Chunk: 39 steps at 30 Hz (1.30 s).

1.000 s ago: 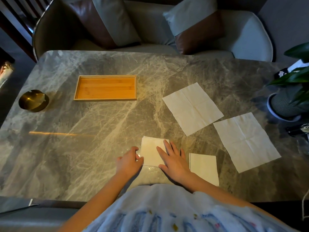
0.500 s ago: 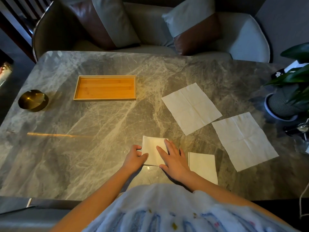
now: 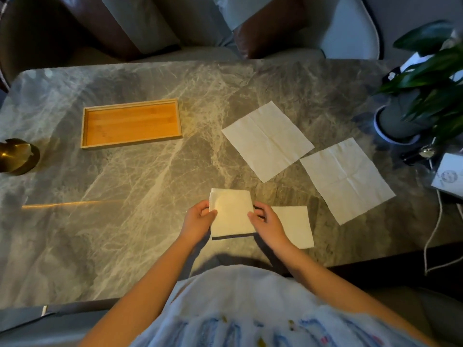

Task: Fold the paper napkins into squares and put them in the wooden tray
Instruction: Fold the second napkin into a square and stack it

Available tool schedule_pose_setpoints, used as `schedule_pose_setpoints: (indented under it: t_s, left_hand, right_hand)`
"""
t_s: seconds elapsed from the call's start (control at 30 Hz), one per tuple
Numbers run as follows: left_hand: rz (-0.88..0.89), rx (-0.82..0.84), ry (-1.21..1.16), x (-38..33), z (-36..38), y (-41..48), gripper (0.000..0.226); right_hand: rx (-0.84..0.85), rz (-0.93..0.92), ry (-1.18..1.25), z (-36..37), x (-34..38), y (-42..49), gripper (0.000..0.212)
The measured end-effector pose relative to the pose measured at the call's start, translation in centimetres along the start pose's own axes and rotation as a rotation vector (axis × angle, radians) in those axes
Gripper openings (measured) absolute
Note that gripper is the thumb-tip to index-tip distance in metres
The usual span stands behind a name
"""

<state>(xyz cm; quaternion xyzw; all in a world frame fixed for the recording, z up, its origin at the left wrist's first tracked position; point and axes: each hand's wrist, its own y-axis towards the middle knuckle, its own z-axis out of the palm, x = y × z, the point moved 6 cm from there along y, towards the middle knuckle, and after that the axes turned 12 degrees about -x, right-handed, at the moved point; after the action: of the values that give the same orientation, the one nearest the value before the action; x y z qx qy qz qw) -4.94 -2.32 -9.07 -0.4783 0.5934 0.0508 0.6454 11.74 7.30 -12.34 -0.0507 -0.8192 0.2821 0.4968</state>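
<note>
Two hands, left hand (image 3: 198, 220) and right hand (image 3: 266, 221), pinch opposite edges of folded napkin (image 3: 230, 212). No legible writing. Tray (image 3: 131, 144) well apart; bare table (image 3: 125, 209) between.

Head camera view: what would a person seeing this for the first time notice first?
Both hands, left hand and right hand, hold a folded napkin by its sides at the near edge of the marble table. Two unfolded napkins lie spread to the right. The wooden tray sits empty at the far left.
</note>
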Motion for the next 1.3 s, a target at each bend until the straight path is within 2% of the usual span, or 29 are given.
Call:
schedule_pose_setpoints:
  t_s: [0.07,0.13,0.3,0.47,0.53,0.63,0.8,1.07,1.3]
  left_hand:
    - [-0.031,0.051,-0.056,-0.4,0.6,-0.8,0.027]
    - [-0.047,0.103,-0.104,-0.7,1.6,-1.3,0.027]
    - [-0.059,0.146,0.015,-0.2,5.4,-2.3,0.023]
    - [0.063,0.161,0.301,1.0,10.0,-2.5,0.019]
    - [0.076,0.129,0.37,1.8,11.3,-2.6,0.028]
    - [0.056,0.037,0.414,2.7,12.9,-2.7,0.031]
    - [0.072,-0.074,0.459,3.8,13.8,-2.8,0.015]
    - [0.16,-0.115,0.551,3.6,14.9,-3.5,0.007]
    - [0.183,-0.117,0.55,3.8,15.0,-3.9,0.021]
  right_hand:
    - [0.021,0.14,0.12,-0.9,-0.7,-0.3,0.016]
    - [0.04,0.204,0.188,-2.0,-1.1,-0.4,0.013]
    - [-0.041,0.124,0.13,-6.9,-1.2,0.0,0.018]
    - [-0.114,0.108,0.03,-11.7,-2.3,0.7,0.008]
    - [-0.112,0.101,-0.029,-12.9,-3.3,1.0,0.006]
    - [-0.114,0.049,-0.153,-14.2,-4.4,1.8,0.004]
    - [-0.105,0.013,-0.211,-14.8,-5.9,2.9,0.009]
    - [-0.047,-0.067,-0.283,-15.2,-6.1,4.2,0.01]
    - [-0.007,-0.087,-0.295,-15.7,-6.2,4.2,0.01]
